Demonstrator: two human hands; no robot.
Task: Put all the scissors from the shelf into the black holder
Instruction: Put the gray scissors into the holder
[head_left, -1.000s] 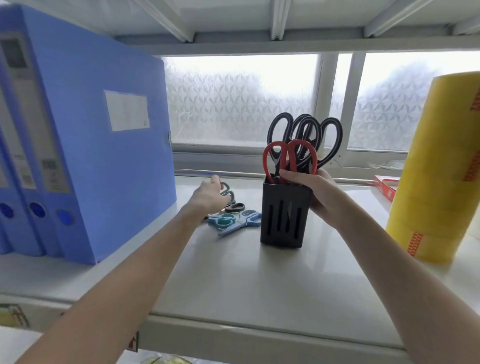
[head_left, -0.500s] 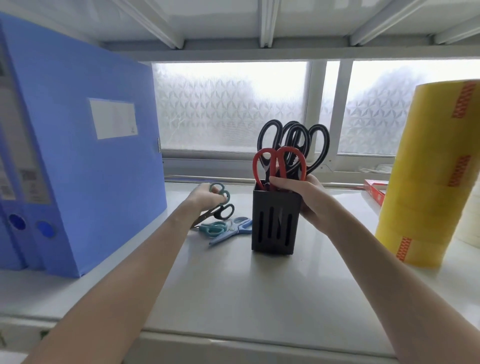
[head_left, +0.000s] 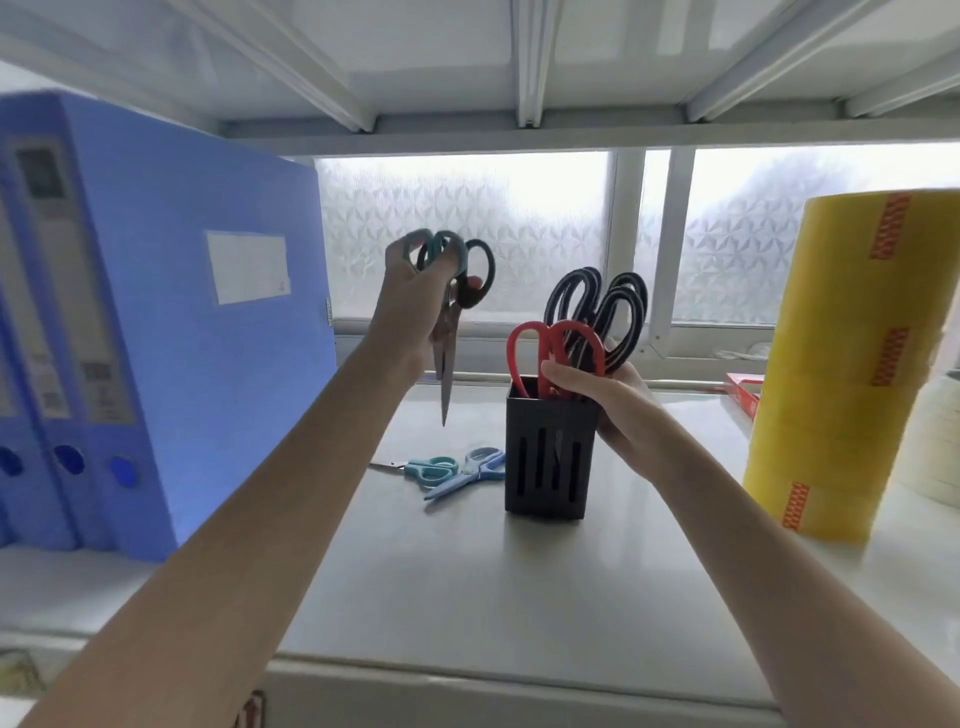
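Left hand (head_left: 415, 306) raised above the shelf (head_left: 467, 597), fingers closed on two pairs of scissors (head_left: 457, 280), blades hanging point down. Right hand (head_left: 602, 400) wrapped round the black holder (head_left: 545, 457), already stocked with red-handled scissors (head_left: 550, 348) and black-handled scissors (head_left: 597, 306). Two small scissors (head_left: 457, 470) lying on the shelf just left of the holder.
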